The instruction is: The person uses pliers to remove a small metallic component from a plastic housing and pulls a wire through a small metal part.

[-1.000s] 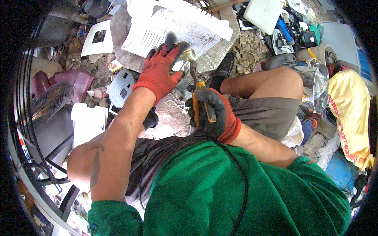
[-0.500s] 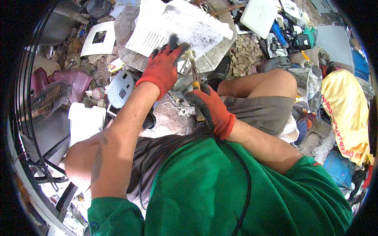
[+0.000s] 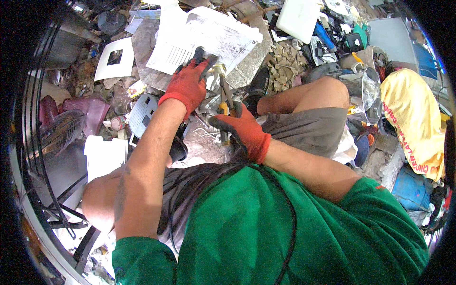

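Presently, at upper centre, our left hand (image 3: 188, 85) overlaps the white panel (image 3: 222, 39), grip unclear; likely light, stiff, best held by its rim. Our right hand (image 3: 244, 128) clasps the pliers (image 3: 225, 89).

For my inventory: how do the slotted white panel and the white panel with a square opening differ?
The slotted panel looks larger than the square-opening panel. The slotted panel has narrow slits; the square-opening panel, one opening. The left hand overlaps the slotted panel, not the square-opening panel. Both are white.
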A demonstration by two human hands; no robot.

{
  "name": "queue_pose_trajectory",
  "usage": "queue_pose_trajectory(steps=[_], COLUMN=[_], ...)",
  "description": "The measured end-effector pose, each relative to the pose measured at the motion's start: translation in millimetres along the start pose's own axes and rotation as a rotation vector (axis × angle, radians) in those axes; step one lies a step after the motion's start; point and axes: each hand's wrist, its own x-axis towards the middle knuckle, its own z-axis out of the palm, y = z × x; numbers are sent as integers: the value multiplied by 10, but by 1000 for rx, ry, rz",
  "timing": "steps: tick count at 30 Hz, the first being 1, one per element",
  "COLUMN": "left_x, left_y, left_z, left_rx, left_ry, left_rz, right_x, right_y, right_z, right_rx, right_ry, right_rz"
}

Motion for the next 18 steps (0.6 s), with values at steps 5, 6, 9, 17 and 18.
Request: queue_pose_trajectory(steps=[5, 6, 9, 17, 18], left_x=[-21, -56, -102, -170, -158], left_y=[79, 19, 10, 52, 154], left_z=[-41, -20, -19, -64, -101], left_rx=[-29, -36, -62, -25, -11], left_ry=[32, 47, 95, 145, 140], left_rz=[-46, -53, 5, 18, 61], right_x=[1, -86, -168, -237, -219], right_y=[192, 47, -52, -594, -619], right_z=[-261, -275, -513, -1202, -1375], right_rx=[55, 208, 328, 56, 101], right_ry=[-200, -272, -474, -518, -498], right_rz=[11, 182, 196, -1, -75])
